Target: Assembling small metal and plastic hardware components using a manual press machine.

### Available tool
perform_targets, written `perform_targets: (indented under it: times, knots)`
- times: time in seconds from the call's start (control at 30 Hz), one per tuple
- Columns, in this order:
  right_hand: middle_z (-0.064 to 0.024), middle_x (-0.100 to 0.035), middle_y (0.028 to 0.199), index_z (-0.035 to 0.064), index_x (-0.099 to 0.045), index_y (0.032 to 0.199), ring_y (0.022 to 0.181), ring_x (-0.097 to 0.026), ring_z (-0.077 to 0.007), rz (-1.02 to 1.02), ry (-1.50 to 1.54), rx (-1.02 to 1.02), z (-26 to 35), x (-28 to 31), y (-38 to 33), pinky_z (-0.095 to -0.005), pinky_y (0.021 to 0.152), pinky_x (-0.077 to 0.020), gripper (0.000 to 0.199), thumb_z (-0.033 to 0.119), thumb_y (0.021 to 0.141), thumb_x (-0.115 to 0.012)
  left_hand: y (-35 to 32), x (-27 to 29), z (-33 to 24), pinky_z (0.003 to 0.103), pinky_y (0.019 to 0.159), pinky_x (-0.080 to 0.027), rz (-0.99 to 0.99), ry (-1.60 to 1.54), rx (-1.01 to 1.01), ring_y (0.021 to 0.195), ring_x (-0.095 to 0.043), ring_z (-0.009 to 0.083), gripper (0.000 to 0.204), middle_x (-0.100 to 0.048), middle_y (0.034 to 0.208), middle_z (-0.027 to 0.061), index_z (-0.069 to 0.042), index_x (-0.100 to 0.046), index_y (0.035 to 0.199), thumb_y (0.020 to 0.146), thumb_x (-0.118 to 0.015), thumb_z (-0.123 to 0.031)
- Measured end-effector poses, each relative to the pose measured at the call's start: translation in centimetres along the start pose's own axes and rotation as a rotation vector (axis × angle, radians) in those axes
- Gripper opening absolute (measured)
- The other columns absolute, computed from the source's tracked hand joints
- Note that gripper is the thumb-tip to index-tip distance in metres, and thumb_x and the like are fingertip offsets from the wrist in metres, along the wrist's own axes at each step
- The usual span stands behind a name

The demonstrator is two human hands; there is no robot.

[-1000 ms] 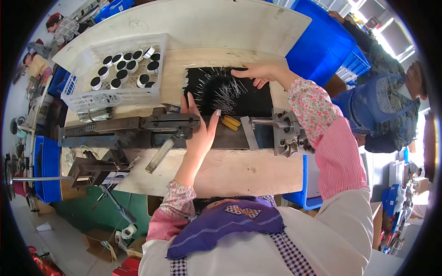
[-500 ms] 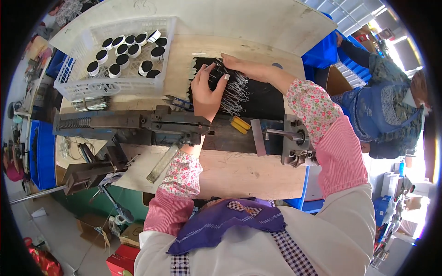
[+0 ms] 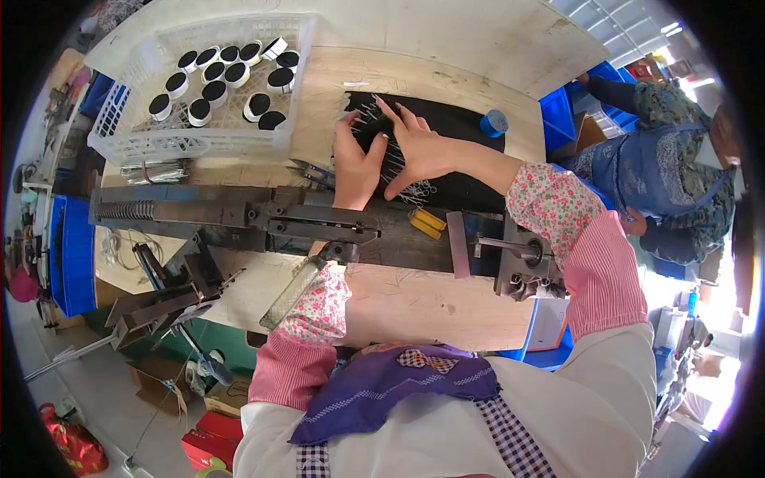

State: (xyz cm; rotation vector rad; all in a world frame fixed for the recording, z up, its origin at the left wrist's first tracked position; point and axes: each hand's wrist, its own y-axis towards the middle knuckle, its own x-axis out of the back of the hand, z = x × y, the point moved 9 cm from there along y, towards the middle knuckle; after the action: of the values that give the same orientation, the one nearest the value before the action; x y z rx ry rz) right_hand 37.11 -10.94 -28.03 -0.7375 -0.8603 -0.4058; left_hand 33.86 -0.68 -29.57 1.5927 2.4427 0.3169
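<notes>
A pile of thin metal wire pins with looped ends lies on a black mat beyond the metal bench fixture. My left hand is at the pile's left side, thumb and fingers apart and curved round it. Over the pile's right side my right hand reaches in, fingers stretched out and thumb spread. Both hands touch the pins, and neither grips any that I can see. The right hand covers part of the pile. Just left of my left hand lie blue-handled pliers.
A clear plastic basket with several black-topped white round pieces stands at the left. Near it lies a bundle of metal rods. The long metal fixture crosses the table, with a yellow piece on it. A blue roll stands on the mat. A person is at the right.
My right hand has come back toward me over the pins, its thumb now spread. The left hand stays at the left side of the pile. The blue roll shows more fully.
</notes>
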Motion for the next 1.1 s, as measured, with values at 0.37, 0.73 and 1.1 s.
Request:
perform_targets:
  times: [0.37,0.73,1.1]
  knots:
    - [-0.0398,-0.003,0.146,0.0151,0.014,0.148,0.132,-0.019,-0.0576,-0.072,-0.095,0.043,-0.1,-0.8,0.6,-0.0594,0.1,-0.033,0.141,0.043,0.055,-0.088,-0.8,0.0,1.1,0.029,0.094,-0.04,-0.006,-0.222,0.27,0.108,-0.051,0.0172,0.051,-0.051,0.122,0.0133,0.005,-0.034,0.133,0.087,-0.054,-0.004]
    - [-0.037,-0.017,0.143,0.0122,0.014,0.148,0.131,-0.026,-0.0517,-0.132,-0.052,0.084,-3.6,1.4,-1.8,-0.0497,0.108,-0.0306,0.139,0.03,0.055,-0.088,-1.0,-4.5,1.2,0.03,0.093,-0.042,-0.083,-0.249,0.184,0.107,-0.053,0.0202,0.052,-0.053,0.12,0.0178,0.011,-0.036,0.129,0.084,-0.057,-0.002]
    - [-0.0322,-0.021,0.145,0.006,0.012,0.148,0.134,-0.028,-0.0439,-0.037,-0.192,-0.001,-9.4,3.8,-5.6,-0.0449,0.11,-0.0278,0.14,0.035,0.054,-0.088,-2.0,-11.5,0.6,0.031,0.1,-0.037,0.096,-0.383,0.3,0.121,-0.042,0.0225,0.066,-0.037,0.135,0.0176,0.005,-0.03,0.139,0.083,-0.061,-0.011]
